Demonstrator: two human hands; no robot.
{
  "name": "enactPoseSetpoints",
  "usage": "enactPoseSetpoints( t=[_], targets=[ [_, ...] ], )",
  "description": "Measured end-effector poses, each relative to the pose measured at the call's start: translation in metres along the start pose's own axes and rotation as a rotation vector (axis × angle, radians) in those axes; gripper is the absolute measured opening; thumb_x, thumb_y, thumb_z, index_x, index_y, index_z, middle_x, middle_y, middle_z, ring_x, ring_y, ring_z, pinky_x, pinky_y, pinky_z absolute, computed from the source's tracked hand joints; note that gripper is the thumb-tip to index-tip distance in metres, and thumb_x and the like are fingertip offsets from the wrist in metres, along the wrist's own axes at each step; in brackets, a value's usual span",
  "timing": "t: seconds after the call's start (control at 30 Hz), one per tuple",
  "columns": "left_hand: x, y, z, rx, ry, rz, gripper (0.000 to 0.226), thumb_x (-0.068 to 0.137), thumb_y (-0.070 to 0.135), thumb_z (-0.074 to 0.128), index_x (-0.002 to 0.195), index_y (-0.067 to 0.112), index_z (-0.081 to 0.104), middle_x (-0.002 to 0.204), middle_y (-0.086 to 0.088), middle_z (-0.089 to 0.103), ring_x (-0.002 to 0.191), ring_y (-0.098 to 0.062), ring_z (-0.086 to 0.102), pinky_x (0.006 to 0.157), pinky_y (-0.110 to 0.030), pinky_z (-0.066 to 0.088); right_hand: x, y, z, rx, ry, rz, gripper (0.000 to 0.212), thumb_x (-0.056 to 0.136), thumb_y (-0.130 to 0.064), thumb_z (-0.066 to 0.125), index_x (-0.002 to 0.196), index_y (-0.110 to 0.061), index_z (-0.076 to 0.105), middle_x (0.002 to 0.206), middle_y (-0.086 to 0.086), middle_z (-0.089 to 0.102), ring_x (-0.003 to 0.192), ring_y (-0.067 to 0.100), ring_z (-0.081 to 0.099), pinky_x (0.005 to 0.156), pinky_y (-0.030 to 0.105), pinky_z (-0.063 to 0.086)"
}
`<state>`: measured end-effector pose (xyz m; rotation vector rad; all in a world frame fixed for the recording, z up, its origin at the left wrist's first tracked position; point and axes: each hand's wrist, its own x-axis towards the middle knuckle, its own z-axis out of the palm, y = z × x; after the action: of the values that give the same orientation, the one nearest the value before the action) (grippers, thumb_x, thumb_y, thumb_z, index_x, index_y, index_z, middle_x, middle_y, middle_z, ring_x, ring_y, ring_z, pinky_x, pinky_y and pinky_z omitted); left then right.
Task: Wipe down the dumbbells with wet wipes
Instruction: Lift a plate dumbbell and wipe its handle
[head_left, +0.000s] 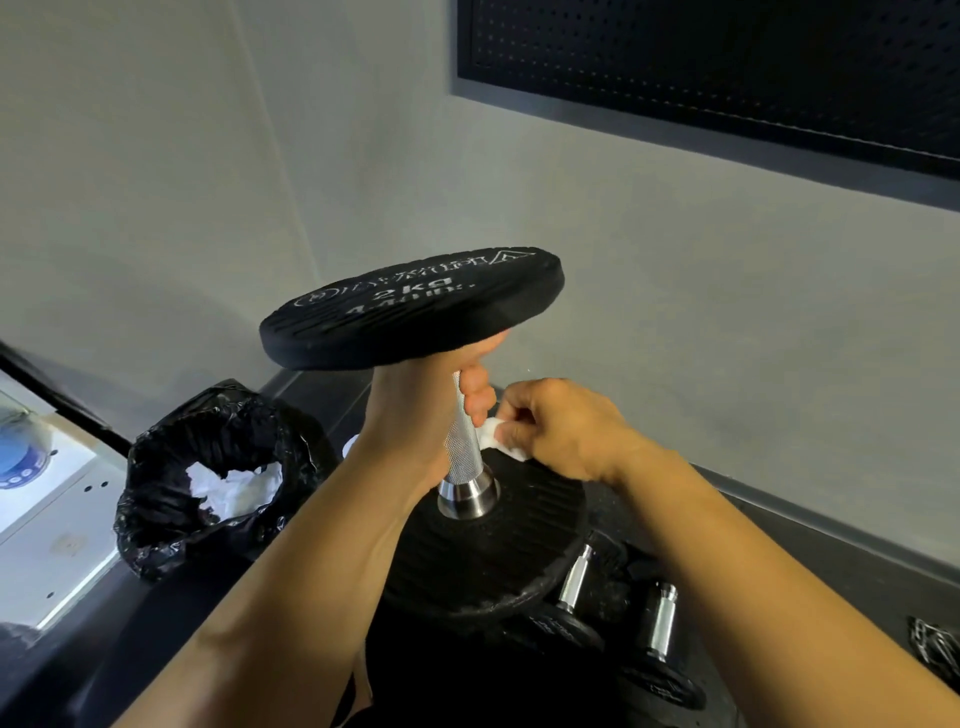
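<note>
Your left grip (410, 415) clasps the black-plated steel dumbbell (410, 306) upright, baring its handle (462, 441); your right grip (566, 426) pinches the white wet wipe (493, 434), seemingly touching it.

Black ribbed dumbbell (415, 306) with white lettering, silver knurled handle (462, 441), white wipe (493, 434), glossy black bag (208, 467), grey wall (675, 260)

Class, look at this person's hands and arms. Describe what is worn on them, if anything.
Nothing is worn. The left hand and the right hand are bare: no gloves, rings or watch show. The left forearm and the right forearm are bare too, with no sleeve, band or marking in view.
</note>
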<state>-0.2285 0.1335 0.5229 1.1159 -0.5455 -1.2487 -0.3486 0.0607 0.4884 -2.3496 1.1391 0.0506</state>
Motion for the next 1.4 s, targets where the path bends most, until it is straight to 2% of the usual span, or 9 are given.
enactPoseSetpoints(
  t=[0.1,0.23,0.37,0.47,0.57,0.7,0.8,1.0,1.4],
  targets=[
    [0.0,0.0,-0.003,0.002,-0.039,0.01,0.044,0.082,0.012,0.064,0.056,0.021,0.029,0.05,0.004,0.024,0.043,-0.01,0.024,0.042,-0.02,0.025,0.011,0.009,0.003,0.238,-0.079,0.102,0.018,0.091,-0.024,0.059,0.073,-0.024,0.055,0.076,-0.003,0.058,0.077,0.018,0.055,0.07,0.032,0.047],
    [0.0,0.007,-0.007,-0.049,-0.121,0.002,0.039,0.074,0.014,0.061,0.051,0.02,0.031,0.046,0.004,0.028,0.042,-0.011,0.027,0.043,-0.021,0.028,0.008,0.016,0.001,0.555,-0.123,0.264,0.022,0.091,-0.016,0.059,0.068,-0.017,0.059,0.067,0.009,0.051,0.054,0.017,0.044,0.047,0.024,0.037],
    [0.007,0.009,-0.001,-0.117,0.202,0.096,0.033,0.084,0.007,0.059,0.056,0.019,0.044,0.048,0.005,0.039,0.041,-0.009,0.039,0.043,-0.02,0.037,0.001,0.018,-0.006,0.747,0.157,0.41,0.021,0.08,-0.007,0.066,0.062,-0.014,0.06,0.062,0.008,0.056,0.059,0.022,0.05,0.059,0.03,0.041],
    [0.011,0.009,0.004,-0.072,0.523,0.182,0.02,0.081,0.011,0.067,0.075,0.015,0.048,0.055,0.006,0.048,0.05,-0.01,0.048,0.054,-0.025,0.045,-0.011,0.009,-0.018,0.632,0.339,0.388,0.016,0.079,-0.014,0.066,0.066,-0.011,0.058,0.06,0.006,0.056,0.058,0.023,0.049,0.057,0.03,0.039],
    [0.015,0.012,0.002,-0.091,0.603,0.184,0.019,0.079,0.01,0.069,0.078,0.013,0.05,0.054,0.008,0.046,0.049,-0.009,0.046,0.051,-0.024,0.043,-0.026,-0.001,-0.018,0.499,0.394,0.32,0.02,0.085,-0.026,0.063,0.073,-0.011,0.058,0.069,0.009,0.065,0.066,0.029,0.06,0.061,0.036,0.049],
    [0.015,0.014,-0.006,-0.058,0.44,0.189,0.034,0.078,0.0,0.06,0.062,0.017,0.035,0.048,0.007,0.031,0.042,-0.009,0.03,0.043,-0.022,0.028,-0.039,-0.005,-0.021,0.409,0.175,0.228,0.019,0.086,-0.031,0.064,0.072,-0.018,0.06,0.073,0.004,0.069,0.065,0.024,0.061,0.07,0.041,0.055],
    [0.013,0.014,-0.009,-0.036,0.362,0.177,0.033,0.077,-0.002,0.056,0.059,0.016,0.034,0.05,0.005,0.03,0.044,-0.011,0.03,0.043,-0.022,0.027,-0.046,-0.016,-0.031,0.075,0.234,0.033,0.009,0.085,-0.037,0.066,0.082,-0.028,0.068,0.091,-0.006,0.055,0.09,0.013,0.05,0.076,0.029,0.043],
    [0.009,0.014,-0.009,0.033,0.198,0.161,0.043,0.078,-0.005,0.047,0.044,0.018,0.038,0.049,0.004,0.029,0.046,-0.012,0.027,0.046,-0.024,0.025,-0.04,-0.031,-0.019,-0.16,0.034,-0.197,0.007,0.087,-0.032,0.059,0.091,-0.027,0.063,0.095,-0.011,0.063,0.088,0.014,0.058,0.077,0.03,0.046],
    [0.0,0.018,-0.013,-0.095,-0.238,0.046,0.028,0.06,0.003,0.043,0.041,0.019,0.03,0.041,0.006,0.027,0.036,-0.008,0.028,0.04,-0.019,0.031,0.015,0.003,-0.008,0.327,-0.152,0.017,0.012,0.088,-0.019,0.065,0.077,-0.014,0.063,0.07,0.001,0.057,0.068,0.015,0.053,0.073,0.038,0.05]
  ],
)
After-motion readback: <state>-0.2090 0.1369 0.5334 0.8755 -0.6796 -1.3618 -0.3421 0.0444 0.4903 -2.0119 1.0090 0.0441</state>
